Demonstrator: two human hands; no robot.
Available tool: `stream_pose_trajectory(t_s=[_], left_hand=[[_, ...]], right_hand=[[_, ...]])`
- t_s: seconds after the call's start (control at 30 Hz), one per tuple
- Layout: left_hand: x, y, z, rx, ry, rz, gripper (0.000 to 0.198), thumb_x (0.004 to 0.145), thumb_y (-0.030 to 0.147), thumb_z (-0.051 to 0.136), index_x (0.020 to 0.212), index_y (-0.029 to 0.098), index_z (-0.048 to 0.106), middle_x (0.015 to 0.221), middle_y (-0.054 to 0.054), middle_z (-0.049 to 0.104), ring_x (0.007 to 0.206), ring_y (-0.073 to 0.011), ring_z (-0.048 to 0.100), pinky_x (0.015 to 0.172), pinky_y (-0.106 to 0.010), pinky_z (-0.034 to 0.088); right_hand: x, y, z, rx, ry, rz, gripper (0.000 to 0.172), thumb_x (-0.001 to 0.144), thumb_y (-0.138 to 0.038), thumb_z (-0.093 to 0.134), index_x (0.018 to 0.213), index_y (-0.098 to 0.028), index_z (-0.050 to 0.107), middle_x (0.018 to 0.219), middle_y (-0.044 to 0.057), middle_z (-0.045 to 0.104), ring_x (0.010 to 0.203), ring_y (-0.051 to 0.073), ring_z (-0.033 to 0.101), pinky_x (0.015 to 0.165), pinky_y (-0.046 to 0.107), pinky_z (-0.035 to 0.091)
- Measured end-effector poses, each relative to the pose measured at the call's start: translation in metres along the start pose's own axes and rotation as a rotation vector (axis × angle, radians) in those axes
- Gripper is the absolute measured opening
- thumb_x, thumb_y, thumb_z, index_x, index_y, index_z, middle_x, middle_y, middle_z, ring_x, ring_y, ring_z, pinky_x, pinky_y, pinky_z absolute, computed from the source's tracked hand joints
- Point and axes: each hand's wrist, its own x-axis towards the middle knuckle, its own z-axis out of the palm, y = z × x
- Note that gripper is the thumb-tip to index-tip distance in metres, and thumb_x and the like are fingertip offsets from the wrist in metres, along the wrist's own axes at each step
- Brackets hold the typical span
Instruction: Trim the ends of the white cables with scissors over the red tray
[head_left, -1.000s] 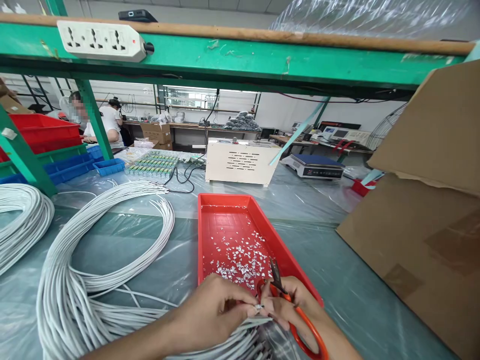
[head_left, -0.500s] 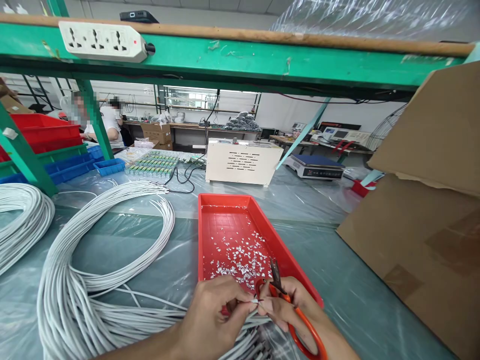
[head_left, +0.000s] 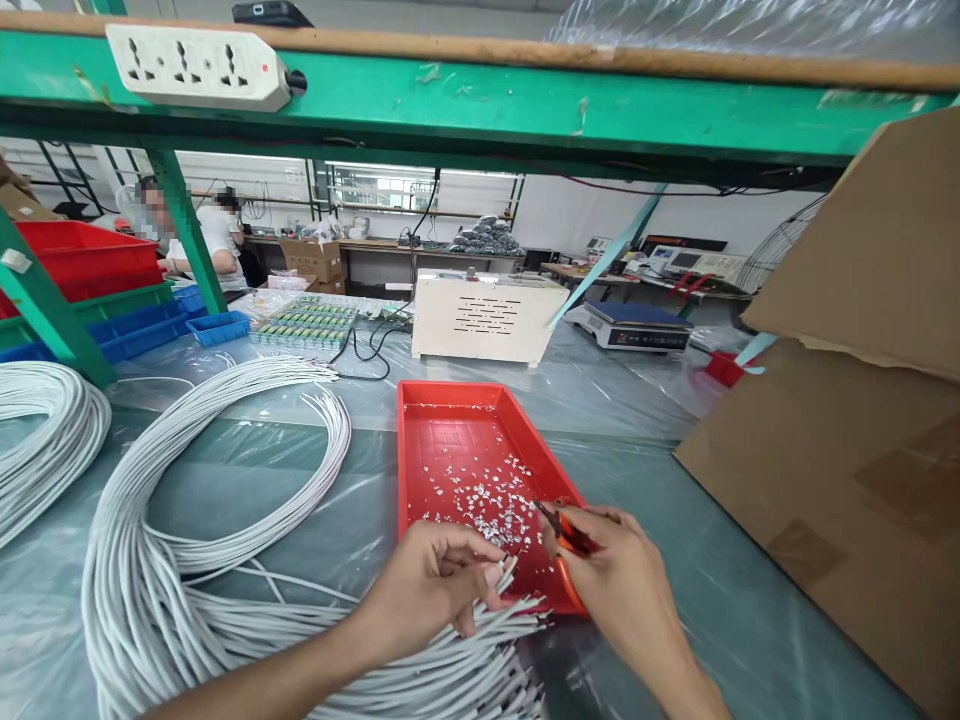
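Observation:
My left hand [head_left: 442, 580] is closed on a white cable [head_left: 508, 574], pinching it near its end just over the near part of the red tray [head_left: 450, 397]. My right hand [head_left: 611, 560] is wrapped round a pair of orange-handled scissors [head_left: 566, 570], whose dark blades point up and left over the tray. Small silvery scraps [head_left: 491, 505] lie scattered across the tray floor. Below my left hand the bundle of white cables [head_left: 442, 660] fans out, its cut ends by the tray's near edge. The same bundle loops back to the left in a big coil [head_left: 120, 560].
A second cable coil [head_left: 67, 450] lies at the far left. Behind the tray stands a cream metal box [head_left: 487, 318], with a weighing scale [head_left: 634, 328] to its right. Cardboard [head_left: 847, 480] rises at the right. A green shelf beam [head_left: 450, 100] with a power strip [head_left: 195, 68] crosses above.
My right hand has moved away from my left fingers and turned, the scissors now gripped with the blades toward the tray. My left hand has shifted slightly up and left.

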Motion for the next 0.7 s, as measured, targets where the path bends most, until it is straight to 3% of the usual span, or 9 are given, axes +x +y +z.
stream_pose_trajectory(t_s=[0.13, 0.2, 0.27, 0.33, 0.43, 0.53, 0.63, 0.7], left_hand=[[-0.001, -0.001, -0.002, 0.170, 0.071, 0.051, 0.034, 0.075, 0.037, 0.056, 0.093, 0.010, 0.064, 0.048, 0.002, 0.054, 0.040, -0.0076, 0.047, 0.040, -0.017, 0.035], [-0.003, 0.006, -0.002, 0.285, 0.138, 0.090, 0.032, 0.076, 0.033, 0.055, 0.101, 0.013, 0.062, 0.052, 0.001, 0.056, 0.042, -0.0082, 0.048, 0.041, -0.017, 0.033], [-0.007, 0.015, -0.002, 0.403, 0.167, 0.145, 0.026, 0.077, 0.028, 0.054, 0.096, 0.014, 0.064, 0.064, -0.002, 0.062, 0.047, -0.0088, 0.050, 0.043, -0.018, 0.034], [-0.015, 0.024, -0.002, 0.551, 0.116, 0.203, 0.020, 0.079, 0.026, 0.052, 0.086, 0.015, 0.067, 0.070, -0.003, 0.065, 0.053, -0.0101, 0.053, 0.047, -0.019, 0.035], [-0.035, 0.026, -0.002, 0.840, -0.057, 0.255, 0.020, 0.081, 0.021, 0.048, 0.076, 0.016, 0.067, 0.067, -0.001, 0.066, 0.057, -0.0116, 0.056, 0.051, -0.019, 0.038], [-0.060, 0.010, -0.003, 1.219, -0.140, 0.219, 0.023, 0.082, 0.014, 0.044, 0.069, 0.017, 0.062, 0.064, -0.001, 0.065, 0.060, -0.0147, 0.059, 0.054, -0.022, 0.041], [-0.079, -0.019, -0.007, 1.534, -0.129, 0.166, 0.020, 0.080, 0.008, 0.042, 0.073, 0.016, 0.058, 0.074, -0.004, 0.065, 0.062, -0.0191, 0.059, 0.054, -0.026, 0.044], [-0.086, -0.036, -0.011, 1.611, -0.082, 0.127, 0.016, 0.078, 0.007, 0.045, 0.076, 0.017, 0.058, 0.076, -0.004, 0.065, 0.064, -0.0195, 0.059, 0.057, -0.027, 0.045]], right_hand=[[0.004, 0.005, 0.003, -0.396, -0.070, 0.037, 0.022, 0.074, -0.027, 0.048, 0.053, -0.022, 0.054, 0.054, 0.004, 0.062, 0.071, 0.025, 0.057, 0.064, 0.032, 0.037], [0.005, 0.005, 0.003, -0.443, -0.078, 0.031, 0.022, 0.075, -0.026, 0.047, 0.055, -0.023, 0.055, 0.054, 0.003, 0.062, 0.066, 0.023, 0.058, 0.065, 0.032, 0.037], [0.005, 0.006, 0.002, -0.441, -0.062, 0.014, 0.020, 0.075, -0.024, 0.046, 0.059, -0.023, 0.057, 0.055, 0.002, 0.063, 0.061, 0.021, 0.058, 0.070, 0.032, 0.036], [0.005, 0.007, 0.001, -0.429, -0.030, 0.006, 0.020, 0.076, -0.024, 0.045, 0.060, -0.023, 0.057, 0.055, 0.002, 0.063, 0.059, 0.020, 0.057, 0.074, 0.033, 0.035], [0.005, 0.009, 0.002, -0.408, 0.010, -0.005, 0.022, 0.076, -0.026, 0.045, 0.057, -0.022, 0.055, 0.051, 0.002, 0.061, 0.058, 0.020, 0.057, 0.075, 0.032, 0.035], [0.004, 0.011, 0.003, -0.369, 0.037, -0.012, 0.021, 0.074, -0.026, 0.046, 0.054, -0.022, 0.053, 0.047, 0.000, 0.059, 0.056, 0.019, 0.056, 0.074, 0.031, 0.036], [0.003, 0.012, 0.004, -0.343, 0.047, -0.022, 0.020, 0.072, -0.024, 0.047, 0.052, -0.022, 0.050, 0.047, -0.001, 0.058, 0.058, 0.019, 0.056, 0.075, 0.030, 0.036], [0.002, 0.012, 0.004, -0.332, 0.044, -0.037, 0.020, 0.071, -0.022, 0.047, 0.051, -0.022, 0.049, 0.046, -0.001, 0.057, 0.060, 0.019, 0.057, 0.077, 0.030, 0.035]])
